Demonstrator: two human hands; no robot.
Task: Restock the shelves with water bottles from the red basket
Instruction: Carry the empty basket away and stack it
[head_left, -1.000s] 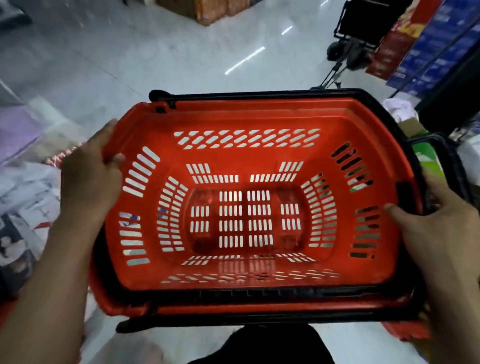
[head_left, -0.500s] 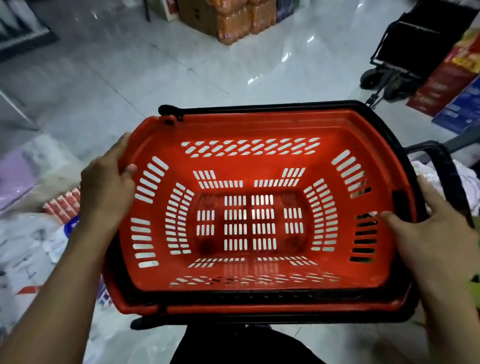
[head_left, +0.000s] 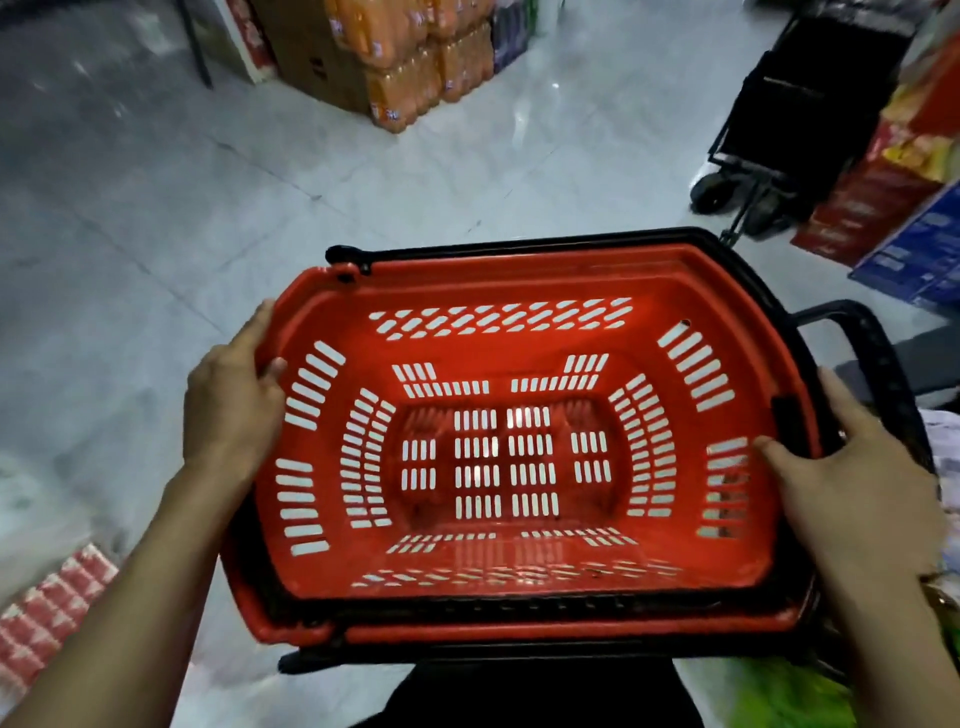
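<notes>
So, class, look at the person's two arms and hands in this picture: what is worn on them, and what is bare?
Both forearms are bare, with no sleeves in view and no gloves. The left hand shows no ring or band. The right hand has a watch or bracelet at the wrist, gold or brown in tone, partly cut off by the picture's edge, so its type is unclear.

Shop aisle with a glossy pale tiled floor (head_left: 171, 218).
Shrink-wrapped packs of orange drink bottles (head_left: 415, 67) stand stacked at top centre; a black wheeled trolley (head_left: 779, 119) and red and blue cartons (head_left: 893, 208) sit upper right.
</notes>
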